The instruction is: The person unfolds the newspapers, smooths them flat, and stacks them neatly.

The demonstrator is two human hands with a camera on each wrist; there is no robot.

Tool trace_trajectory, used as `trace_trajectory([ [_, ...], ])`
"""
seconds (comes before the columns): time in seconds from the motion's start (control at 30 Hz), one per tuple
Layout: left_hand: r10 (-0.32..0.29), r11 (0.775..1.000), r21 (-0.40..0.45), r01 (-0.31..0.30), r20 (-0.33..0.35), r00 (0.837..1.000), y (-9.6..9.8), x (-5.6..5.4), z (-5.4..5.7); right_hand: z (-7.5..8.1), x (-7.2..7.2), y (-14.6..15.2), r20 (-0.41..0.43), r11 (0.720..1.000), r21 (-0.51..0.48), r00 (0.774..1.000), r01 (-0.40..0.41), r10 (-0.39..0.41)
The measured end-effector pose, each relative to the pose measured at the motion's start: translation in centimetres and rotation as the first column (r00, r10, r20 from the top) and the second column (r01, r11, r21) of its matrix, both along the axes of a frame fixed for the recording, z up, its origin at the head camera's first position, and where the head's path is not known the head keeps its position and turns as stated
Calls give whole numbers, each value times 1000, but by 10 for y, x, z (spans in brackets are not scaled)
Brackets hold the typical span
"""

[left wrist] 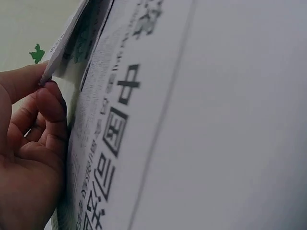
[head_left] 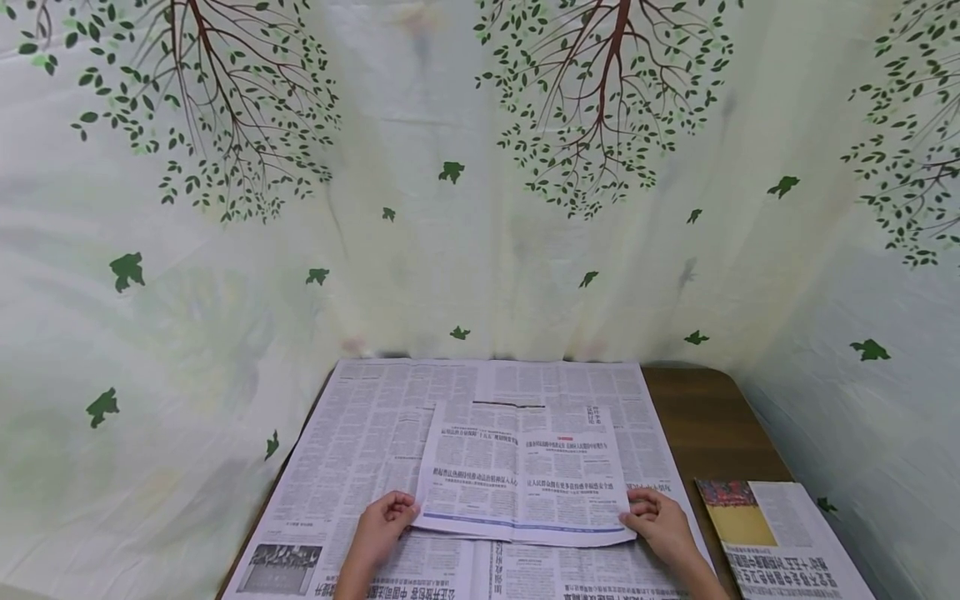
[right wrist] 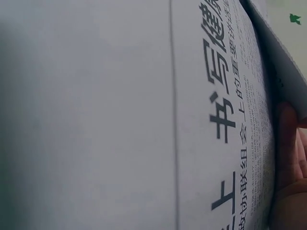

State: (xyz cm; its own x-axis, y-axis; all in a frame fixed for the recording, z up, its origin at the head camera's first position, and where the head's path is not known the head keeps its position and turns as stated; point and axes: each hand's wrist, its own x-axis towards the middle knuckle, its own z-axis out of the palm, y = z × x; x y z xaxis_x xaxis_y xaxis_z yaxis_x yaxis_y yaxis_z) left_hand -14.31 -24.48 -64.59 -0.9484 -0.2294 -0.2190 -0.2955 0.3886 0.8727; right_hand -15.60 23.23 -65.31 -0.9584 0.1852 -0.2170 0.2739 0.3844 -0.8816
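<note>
A folded newspaper (head_left: 517, 475) lies over a larger spread-out newspaper (head_left: 360, 417) on the table. My left hand (head_left: 384, 525) pinches its near left corner between thumb and fingers. At the near right corner, my right hand (head_left: 663, 527) grips the edge in the same manner. In the left wrist view the left hand (left wrist: 36, 129) holds the sheet's edge slightly lifted off the paper below. The right wrist view shows part of the right hand (right wrist: 290, 153) at the raised edge; the rest of it is cut off by the frame.
Another folded newspaper (head_left: 780, 533) with a colour picture lies at the right. Brown wooden table top (head_left: 705, 417) shows along the right side. A pale curtain (head_left: 487, 250) printed with trees and leaves hangs behind the table and on both sides.
</note>
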Motion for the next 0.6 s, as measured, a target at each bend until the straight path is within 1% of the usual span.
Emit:
trace_trajectory([
  [0.1, 11, 999, 31, -12, 24, 1000, -2, 0, 0, 1, 0, -1, 3, 1000, 0, 1000, 2, -2],
  [0.2, -4, 998, 56, 3, 16, 1000, -2, 0, -1, 0, 1, -2, 1, 1000, -5, 1000, 1, -1],
  [0.27, -31, 998, 63, 31, -5, 1000, -3, 1, -1, -1, 0, -1, -2, 1000, -7, 1000, -7, 7],
  [0.33, -69, 995, 67, 72, -33, 997, -3, 3, 0, -2, 1, 0, -2, 1000, -13, 1000, -8, 8],
  [0.4, -109, 992, 63, 111, -40, 993, -3, 5, 2, -2, 1, 1, 1, 1000, -16, 1000, -14, 14],
  [0.5, -171, 984, 46, 172, -28, 985, -3, 7, 4, -2, 1, 3, 11, 1000, -21, 1000, -14, 14],
  [0.6, -206, 977, 50, 206, 2, 979, -4, 8, 6, -2, 2, 3, 12, 999, -24, 1000, -28, 28],
])
